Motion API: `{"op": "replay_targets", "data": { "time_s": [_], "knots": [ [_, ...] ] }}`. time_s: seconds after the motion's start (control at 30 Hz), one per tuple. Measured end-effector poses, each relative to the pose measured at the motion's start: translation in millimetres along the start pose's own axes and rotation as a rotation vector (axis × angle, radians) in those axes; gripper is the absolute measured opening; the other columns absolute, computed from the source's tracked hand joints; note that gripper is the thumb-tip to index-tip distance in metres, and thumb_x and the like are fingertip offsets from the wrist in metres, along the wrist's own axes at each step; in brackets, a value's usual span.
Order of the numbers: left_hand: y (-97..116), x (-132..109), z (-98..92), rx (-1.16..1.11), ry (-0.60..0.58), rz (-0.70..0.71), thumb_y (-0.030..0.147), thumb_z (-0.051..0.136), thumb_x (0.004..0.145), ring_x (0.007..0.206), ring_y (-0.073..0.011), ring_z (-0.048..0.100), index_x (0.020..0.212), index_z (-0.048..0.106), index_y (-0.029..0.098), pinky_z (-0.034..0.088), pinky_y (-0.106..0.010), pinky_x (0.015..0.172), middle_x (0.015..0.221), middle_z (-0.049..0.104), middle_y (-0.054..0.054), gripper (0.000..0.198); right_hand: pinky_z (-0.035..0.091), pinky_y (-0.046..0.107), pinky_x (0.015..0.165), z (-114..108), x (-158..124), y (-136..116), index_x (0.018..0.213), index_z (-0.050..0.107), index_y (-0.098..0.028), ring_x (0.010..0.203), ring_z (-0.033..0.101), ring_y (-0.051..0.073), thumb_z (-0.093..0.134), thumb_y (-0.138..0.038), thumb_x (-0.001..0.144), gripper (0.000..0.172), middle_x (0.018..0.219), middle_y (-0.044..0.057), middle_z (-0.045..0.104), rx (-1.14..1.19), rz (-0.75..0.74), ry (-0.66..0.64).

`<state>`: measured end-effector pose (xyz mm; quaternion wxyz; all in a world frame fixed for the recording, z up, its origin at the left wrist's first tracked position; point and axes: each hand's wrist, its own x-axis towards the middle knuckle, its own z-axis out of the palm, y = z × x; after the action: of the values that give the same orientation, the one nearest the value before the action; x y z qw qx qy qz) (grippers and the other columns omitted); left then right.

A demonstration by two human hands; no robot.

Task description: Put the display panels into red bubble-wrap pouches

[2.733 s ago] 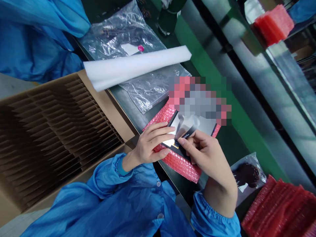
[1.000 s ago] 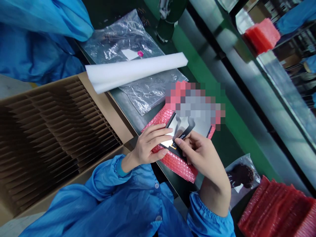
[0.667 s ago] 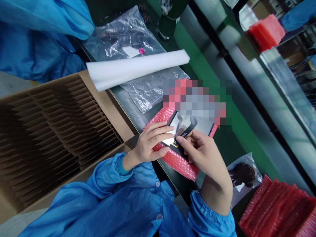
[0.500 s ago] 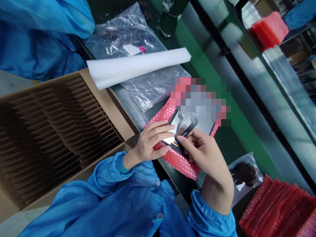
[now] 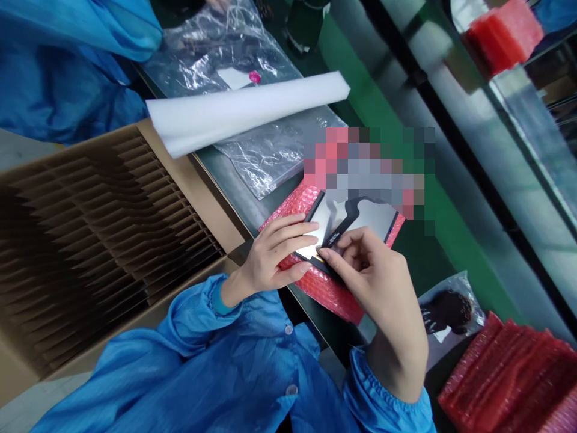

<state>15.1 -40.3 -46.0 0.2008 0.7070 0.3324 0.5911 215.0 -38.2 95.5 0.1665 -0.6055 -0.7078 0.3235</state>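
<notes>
A flat, mirror-like panel with a dark edge [image 5: 374, 218], which looks like a display screen, lies on pink bubble wrap [image 5: 331, 296]. Its far part is pixelated. A black flat ribbon cable [image 5: 345, 224] with small white print curves over the panel. My right hand [image 5: 374, 270] pinches the cable's near end between thumb and forefinger, close to the panel's near edge. A bit of yellow shows beside those fingertips. My left hand [image 5: 279, 252] rests with fingers spread on the panel's left edge, the thumb toward the bubble wrap.
On my left stands a cardboard box [image 5: 211, 231] with many dividers. A white foam roll [image 5: 252, 111] lies across a clear plastic bag [image 5: 270, 159]. Red bubble-wrap pouches [image 5: 509, 367] and a bag of dark parts [image 5: 448, 313] are at right. A co-worker's blue sleeve [image 5: 112, 27] is at upper left.
The ribbon cable lies lower and straighter, its raised loop turned toward the panel's far side. My right fingertips have shifted slightly left. The left hand stays on the panel. The view has shifted a little.
</notes>
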Motion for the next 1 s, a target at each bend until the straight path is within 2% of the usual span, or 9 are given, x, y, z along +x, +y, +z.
{"op": "replay_targets", "data": {
  "time_s": [0.1, 0.23, 0.3, 0.4, 0.47, 0.6, 0.7, 0.87, 1.0],
  "knots": [
    [5, 5, -8.1, 0.023, -0.072, -0.042, 0.038, 0.071, 0.104, 0.148, -0.0310, 0.062, 0.146, 0.066, 0.026, 0.050, -0.058, 0.127, 0.149, 0.074, -0.009, 0.044, 0.041, 0.032, 0.059, 1, -2, 2, 0.106, 0.059, -0.025, 0.061, 0.052, 0.017, 0.078, -0.057, 0.107, 0.037, 0.074, -0.004, 0.058, -0.064, -0.021, 0.063],
    [16, 23, -21.4, 0.083, -0.220, -0.047, 0.033, 0.072, 0.103, 0.155, -0.0315, 0.056, 0.150, 0.063, 0.031, 0.022, -0.068, 0.140, 0.155, 0.070, -0.005, 0.048, 0.041, 0.033, 0.062, 1, -3, 3, 0.101, 0.060, -0.025, 0.066, 0.054, 0.017, 0.077, -0.047, 0.108, 0.029, 0.080, -0.002, 0.060, -0.098, -0.053, 0.054],
    [20, 33, -26.1, 0.067, -0.312, -0.042, 0.028, 0.070, 0.104, 0.157, -0.0305, 0.055, 0.153, 0.061, 0.032, 0.017, -0.068, 0.141, 0.155, 0.071, -0.003, 0.050, 0.040, 0.032, 0.062, 2, -3, 4, 0.100, 0.061, -0.024, 0.067, 0.054, 0.016, 0.076, -0.044, 0.108, 0.026, 0.082, -0.002, 0.061, -0.081, -0.063, 0.039],
    [20, 41, -29.4, 0.014, -0.411, -0.053, 0.023, 0.069, 0.103, 0.159, -0.0302, 0.052, 0.154, 0.061, 0.032, 0.021, -0.066, 0.142, 0.147, 0.076, -0.002, 0.052, 0.041, 0.032, 0.063, 3, -2, 6, 0.100, 0.062, -0.024, 0.068, 0.054, 0.016, 0.075, -0.041, 0.109, 0.024, 0.085, -0.001, 0.061, -0.074, -0.085, 0.042],
    [17, 43, -29.5, -0.020, -0.430, -0.068, 0.024, 0.071, 0.103, 0.161, -0.0314, 0.050, 0.153, 0.063, 0.031, 0.027, -0.065, 0.140, 0.143, 0.078, -0.003, 0.050, 0.041, 0.032, 0.064, 4, -2, 8, 0.100, 0.062, -0.023, 0.068, 0.054, 0.016, 0.074, -0.040, 0.110, 0.023, 0.086, -0.001, 0.061, -0.085, -0.115, 0.055],
    [11, 41, -26.7, -0.089, -0.409, -0.091, 0.026, 0.073, 0.103, 0.158, -0.0322, 0.053, 0.147, 0.069, 0.032, 0.039, -0.061, 0.136, 0.137, 0.079, -0.004, 0.044, 0.041, 0.032, 0.064, 4, -4, 11, 0.104, 0.065, -0.023, 0.068, 0.053, 0.015, 0.075, -0.041, 0.111, 0.021, 0.088, -0.001, 0.061, -0.072, -0.200, 0.060],
    [10, 41, -24.6, -0.124, -0.371, -0.092, 0.023, 0.074, 0.101, 0.156, -0.0308, 0.054, 0.142, 0.071, 0.030, 0.046, -0.056, 0.132, 0.132, 0.081, -0.004, 0.042, 0.041, 0.031, 0.063, 4, -6, 11, 0.107, 0.065, -0.023, 0.068, 0.054, 0.015, 0.077, -0.045, 0.110, 0.025, 0.090, 0.000, 0.062, -0.095, -0.210, 0.061],
    [11, 40, -24.5, -0.142, -0.364, -0.131, 0.020, 0.073, 0.099, 0.156, -0.0294, 0.053, 0.138, 0.072, 0.028, 0.046, -0.055, 0.132, 0.129, 0.082, -0.004, 0.040, 0.042, 0.030, 0.063, 6, -5, 9, 0.105, 0.062, -0.023, 0.073, 0.059, 0.016, 0.069, -0.051, 0.113, 0.030, 0.093, 0.000, 0.065, -0.181, -0.193, 0.050],
    [14, 40, -22.4, -0.153, -0.356, -0.151, 0.020, 0.073, 0.099, 0.157, -0.0281, 0.052, 0.138, 0.072, 0.024, 0.047, -0.052, 0.130, 0.132, 0.081, -0.004, 0.040, 0.044, 0.028, 0.061, 3, -3, 11, 0.107, 0.059, -0.025, 0.075, 0.065, 0.018, 0.056, -0.059, 0.117, 0.035, 0.095, -0.001, 0.068, -0.243, -0.250, 0.053]
  ]
}}
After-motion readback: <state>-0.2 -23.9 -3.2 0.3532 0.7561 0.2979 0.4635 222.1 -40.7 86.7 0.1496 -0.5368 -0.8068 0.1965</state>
